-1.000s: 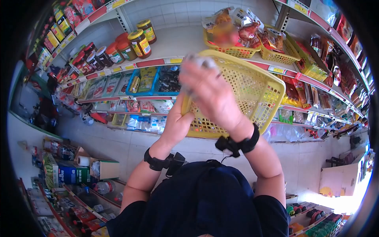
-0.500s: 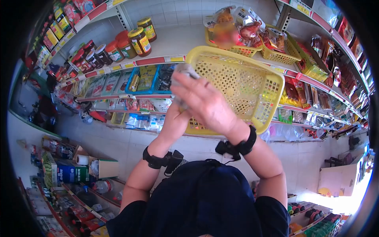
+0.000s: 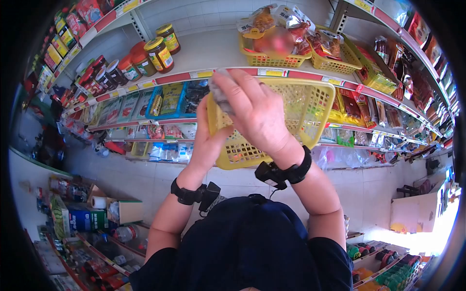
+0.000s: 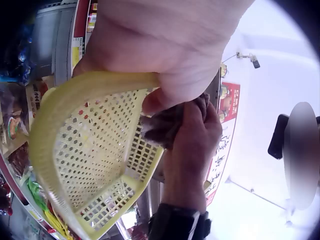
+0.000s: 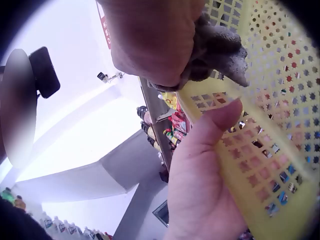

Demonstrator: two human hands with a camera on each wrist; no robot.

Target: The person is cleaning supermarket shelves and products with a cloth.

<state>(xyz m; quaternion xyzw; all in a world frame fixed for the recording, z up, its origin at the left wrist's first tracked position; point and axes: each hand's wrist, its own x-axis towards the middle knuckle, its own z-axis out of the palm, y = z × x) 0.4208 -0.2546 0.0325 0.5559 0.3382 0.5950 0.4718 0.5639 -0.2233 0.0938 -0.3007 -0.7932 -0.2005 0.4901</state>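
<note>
A yellow perforated plastic basket (image 3: 326, 114) is held up in front of the shelves, tilted. My left hand (image 3: 208, 145) grips its left end, with the thumb over the inner side of the wall, as the right wrist view also shows. My right hand (image 3: 257, 111) holds a crumpled grey cloth (image 3: 221, 92) against the rim at that same end. In the left wrist view, the bunched cloth (image 4: 165, 125) lies over the basket's rim close to my left thumb. Part of the cloth is hidden under my right fingers.
Behind the basket runs a shelf (image 3: 213, 51) bearing jars (image 3: 158, 56) at left and yellow baskets of packaged food (image 3: 276, 59) at right. Lower shelves carry blue trays (image 3: 165, 100) and packets. Bottles and boxes (image 3: 87, 218) stand behind at lower left.
The basket has dropped lower in view and tipped, so its far rim sits below the shelf edge. My right hand with the cloth has shifted along the left end. The head view has turned slightly.
</note>
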